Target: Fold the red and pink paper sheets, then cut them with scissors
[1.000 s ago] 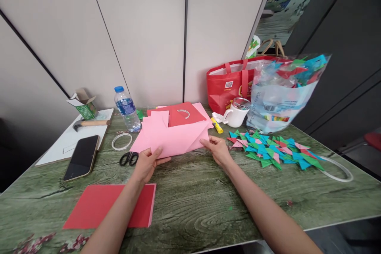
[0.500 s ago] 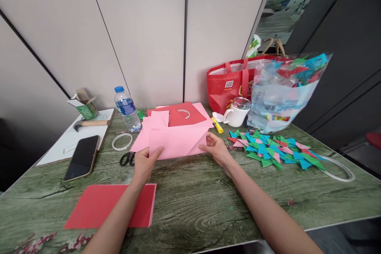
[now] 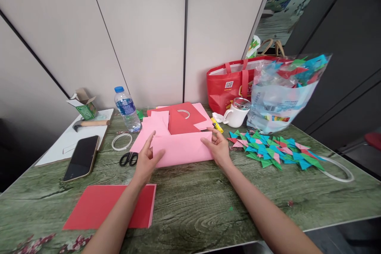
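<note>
While I watch through the head camera, the work looks partway along to me: a pink sheet [image 3: 183, 151] spans the gap between both hands, in front of the loose pink pieces [image 3: 154, 125] and the red sheet [image 3: 186, 122] at the middle of the table [image 3: 190, 206]. Its long upper edge runs fairly straight and it shows as a narrow oblong, so I would judge it folded over rather than spread out flat.

On my right hand [image 3: 219, 149] the thumb lies across the front face and the fingers go behind the upper corner, a narrow pinch on the paper. My left hand [image 3: 145, 162] has its thumb over the other end with the index finger spread wide of the edge; the remaining fingers are hidden, so I can't tell whether it truly grips.

As for what is done, a heap of folded paper pieces [image 3: 264, 149] in blue, green, pink and red lies to the right, and more coloured pieces show in the clear plastic bag [image 3: 274, 103] behind it. On the side of what is left, I count the red and pink stack [image 3: 92, 206], flat and unfolded beneath my left forearm. The scissors [image 3: 125, 159] and the yellow glue stick [image 3: 217, 125] lie near the pink paper, neither one held.
</note>
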The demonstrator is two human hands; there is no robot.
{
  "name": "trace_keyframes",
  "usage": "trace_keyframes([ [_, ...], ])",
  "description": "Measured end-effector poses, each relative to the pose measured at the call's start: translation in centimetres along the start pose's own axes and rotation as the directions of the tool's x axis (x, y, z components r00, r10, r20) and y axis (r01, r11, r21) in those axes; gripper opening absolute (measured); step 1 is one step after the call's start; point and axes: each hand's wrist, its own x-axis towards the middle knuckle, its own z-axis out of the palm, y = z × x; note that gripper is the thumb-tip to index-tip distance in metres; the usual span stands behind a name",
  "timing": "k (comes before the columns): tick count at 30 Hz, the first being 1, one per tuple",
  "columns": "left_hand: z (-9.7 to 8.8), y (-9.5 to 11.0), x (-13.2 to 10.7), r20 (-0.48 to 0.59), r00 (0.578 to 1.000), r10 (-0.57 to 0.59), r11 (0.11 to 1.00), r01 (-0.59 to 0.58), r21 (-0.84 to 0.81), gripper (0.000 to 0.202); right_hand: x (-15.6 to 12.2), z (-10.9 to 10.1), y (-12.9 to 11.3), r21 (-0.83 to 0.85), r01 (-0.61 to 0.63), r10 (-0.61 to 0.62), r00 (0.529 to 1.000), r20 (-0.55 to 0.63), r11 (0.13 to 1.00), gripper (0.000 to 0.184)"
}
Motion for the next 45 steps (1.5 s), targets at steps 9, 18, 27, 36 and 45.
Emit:
trace_keyframes([
  [9,-0.56,-0.56,0.6,-0.103,0.994,-0.018,0.999,0.013,-0.05,0.037,-0.03,-0.02,0.43,-0.043,0.008,-0.006,0.999,0.043,0.999,0.039],
  [18,-0.49,-0.21,0.43,-0.199,0.98,0.015,0.999,-0.023,-0.039,0.041,-0.31,0.2,0.4,-0.06,-0.001,0.005,0.997,0.08,0.998,0.036],
  [27,-0.47,-0.21,0.63,-0.244,0.969,0.028,0.997,-0.046,-0.067,0.035,-0.3,0.17,0.69,-0.103,-0.004,0.015,0.994,0.106,0.995,0.036],
  [36,-0.54,-0.23,0.56,-0.301,0.953,0.033,0.997,-0.053,-0.056,0.031,-0.43,0.38,0.61,-0.106,-0.012,0.023,0.994,0.102,0.994,0.03],
  [45,-0.59,-0.28,0.62,-0.333,0.942,0.039,0.998,-0.052,-0.032,0.027,-0.47,0.35,0.83,-0.085,-0.023,0.033,0.993,0.116,0.996,0.026],
])
